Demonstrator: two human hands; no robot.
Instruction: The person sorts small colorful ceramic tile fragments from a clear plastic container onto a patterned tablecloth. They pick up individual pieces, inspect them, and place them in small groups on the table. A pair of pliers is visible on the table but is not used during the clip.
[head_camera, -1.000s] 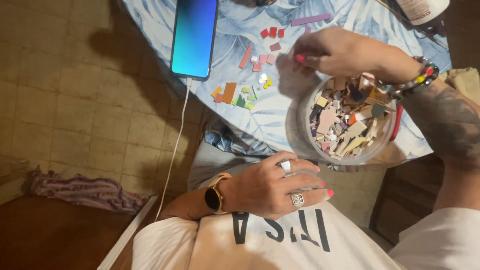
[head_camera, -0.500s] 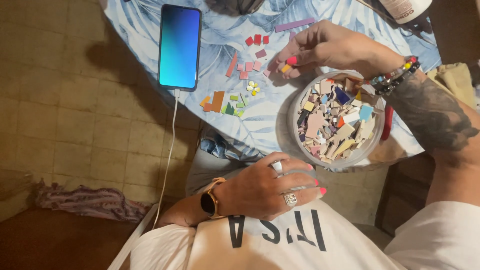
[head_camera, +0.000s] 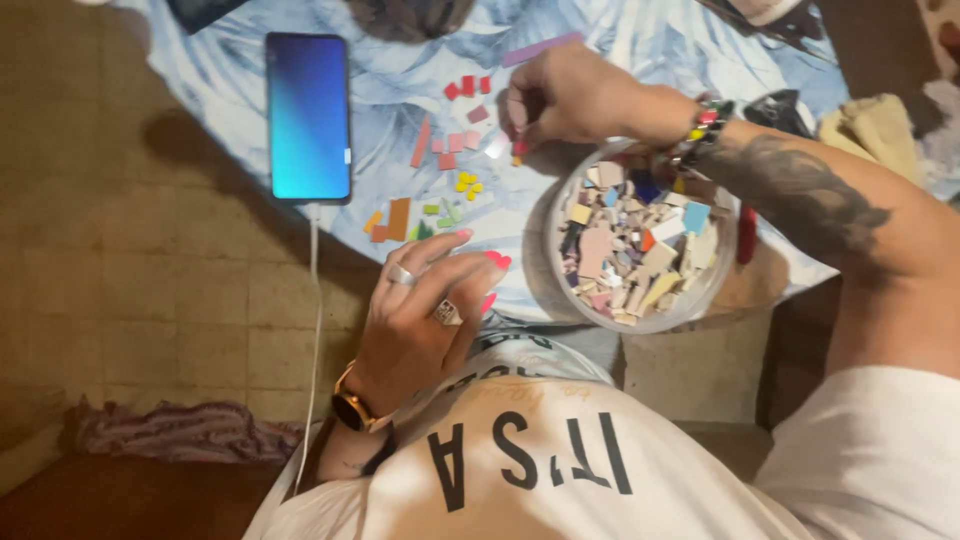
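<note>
— Nearest us, tiled floor; our left hand rests loosely curled, empty, at the blue cloth.

— Beyond, our right hand pinches a small red tile beside the bowl of mixed pieces.

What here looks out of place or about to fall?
The bowl of coloured pieces sits at the table edge, its near side seemingly past it. The phone also lies near the edge, its cable hanging down. Nothing is spilled.
</note>
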